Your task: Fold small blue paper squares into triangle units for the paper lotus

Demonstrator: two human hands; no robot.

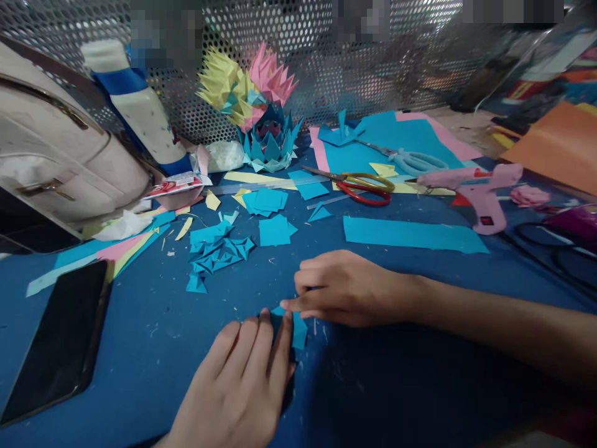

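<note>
A small blue paper piece (299, 331) lies flat on the dark blue table, partly hidden under my fingers. My left hand (247, 367) presses it down from the near left, its fingers stretched out side by side. From the right, my right hand (347, 289) reaches in with its index fingertip on the paper's top edge, the other fingers curled. Beyond my hands sit a cluster of folded blue pieces (217, 252) and a few blue squares (274, 231). A long blue paper strip (410, 235) lies behind my right hand.
A black phone (60, 330) lies at the left, near a pale bag (60, 143). Red-and-yellow scissors (364, 186), a pink glue gun (485, 193) with its cable, and blue-handled scissors (415, 162) lie toward the back right. Folded paper flowers (270, 140) stand behind.
</note>
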